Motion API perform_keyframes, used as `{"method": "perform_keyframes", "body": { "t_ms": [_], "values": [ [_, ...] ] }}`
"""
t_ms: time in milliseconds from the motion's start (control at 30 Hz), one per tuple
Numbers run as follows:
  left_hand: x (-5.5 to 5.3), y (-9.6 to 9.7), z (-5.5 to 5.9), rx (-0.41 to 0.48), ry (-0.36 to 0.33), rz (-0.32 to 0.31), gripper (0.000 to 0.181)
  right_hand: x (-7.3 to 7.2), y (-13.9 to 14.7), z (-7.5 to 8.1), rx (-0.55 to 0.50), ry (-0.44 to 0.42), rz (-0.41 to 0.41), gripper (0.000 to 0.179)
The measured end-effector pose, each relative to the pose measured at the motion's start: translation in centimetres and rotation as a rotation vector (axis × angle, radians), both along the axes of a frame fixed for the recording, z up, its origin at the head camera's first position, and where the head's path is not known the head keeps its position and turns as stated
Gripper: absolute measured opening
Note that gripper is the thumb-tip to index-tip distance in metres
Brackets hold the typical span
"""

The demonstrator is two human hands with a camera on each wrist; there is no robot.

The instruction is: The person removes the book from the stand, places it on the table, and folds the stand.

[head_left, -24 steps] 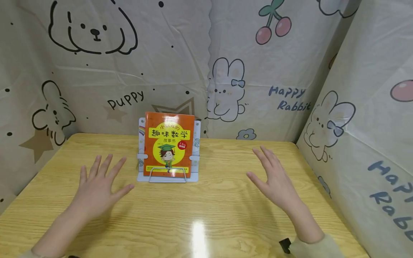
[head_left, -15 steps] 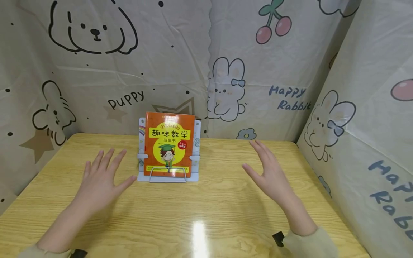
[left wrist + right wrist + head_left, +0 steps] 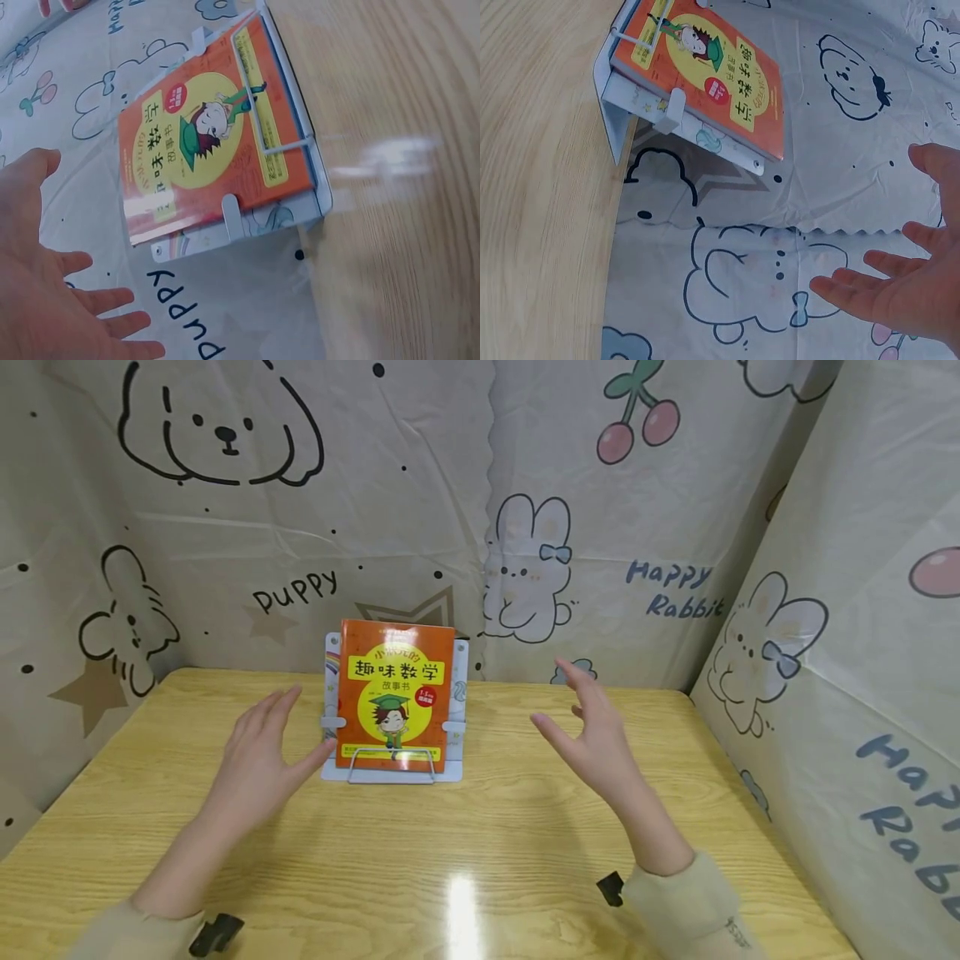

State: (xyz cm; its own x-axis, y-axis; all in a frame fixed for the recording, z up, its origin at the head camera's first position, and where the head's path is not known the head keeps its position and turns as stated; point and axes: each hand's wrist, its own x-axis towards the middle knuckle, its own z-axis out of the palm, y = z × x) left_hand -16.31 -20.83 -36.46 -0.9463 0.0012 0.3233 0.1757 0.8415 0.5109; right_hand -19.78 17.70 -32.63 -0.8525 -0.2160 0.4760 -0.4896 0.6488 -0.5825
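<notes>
An orange book (image 3: 393,693) with a yellow circle and a cartoon figure in a green cap leans upright on a white book stand (image 3: 457,747). Side clips and a wire holder at the bottom keep it there. To the left of the stand, my left hand (image 3: 251,764) is raised over the table, fingers extended and thumb apart. My right hand (image 3: 596,743) hovers further off on the right, thumb spread from the fingers. Neither hand holds anything. Both wrist views show the book (image 3: 217,127) apart from the fingers.
A wood-grain table (image 3: 480,843) spreads under both hands. Cloth printed with puppies, rabbits and cherries hangs behind the table (image 3: 405,527) and along its sides. Small black pieces (image 3: 216,935) stick out at the sleeves.
Both hands have moved inward and forward, nearer the book. The left hand's spread fingers have drawn closer together. The book and stand stay in place.
</notes>
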Motion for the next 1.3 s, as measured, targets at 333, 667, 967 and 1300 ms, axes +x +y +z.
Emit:
{"method": "perform_keyframes", "body": {
  "t_ms": [333,667,967,1300],
  "values": [
    [-1.2,1.0,0.2,0.116,-0.013,0.0,0.087,-1.1,-2.5,0.1,-0.144,-0.052,0.054,0.073],
    [-2.3,1.8,0.4,0.207,-0.022,0.01,0.084,-2.3,-4.5,-0.3,-0.282,-0.092,0.133,0.072],
    [-3.7,2.5,-0.8,0.323,0.045,-0.006,0.083,-1.1,-6.9,1.4,-0.432,-0.155,0.202,0.068],
    [-5.3,3.4,-2.1,0.372,0.075,0.01,0.078,-3.3,-8.0,-1.0,-0.53,-0.216,0.193,0.069]
  ]
}}
